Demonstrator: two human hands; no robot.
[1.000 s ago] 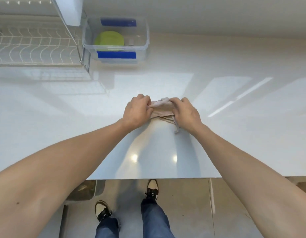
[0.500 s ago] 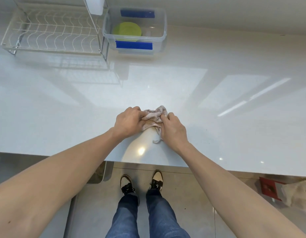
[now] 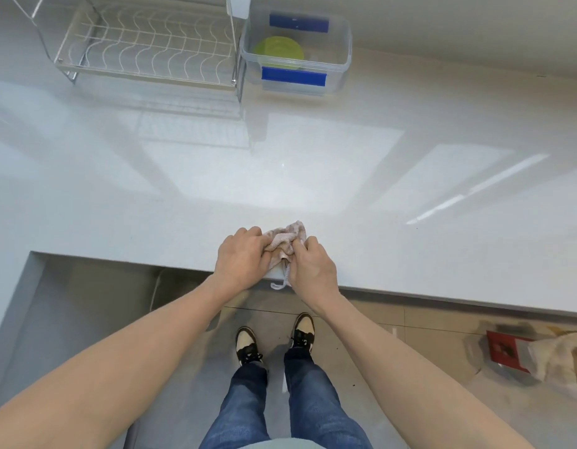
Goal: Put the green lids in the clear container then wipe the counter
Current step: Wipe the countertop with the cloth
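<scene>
A bunched pinkish cloth [image 3: 285, 238] lies at the near edge of the white counter [image 3: 280, 176]. My left hand [image 3: 241, 257] grips its left side and my right hand [image 3: 308, 265] grips its right side, both pressed on the counter. A loop of the cloth hangs over the edge. At the back stands the clear container [image 3: 340, 47] with blue clips, and green lids [image 3: 278, 51] lie inside it.
A wire dish rack [image 3: 144, 43] stands left of the container at the back. The counter's front edge runs just below my hands, with a cut-out at the left. On the floor at the right lie a red box [image 3: 504, 350] and a bag.
Both hands have drawn the cloth toward me, from the middle of the counter to its near edge. The view has tilted down, showing more floor.
</scene>
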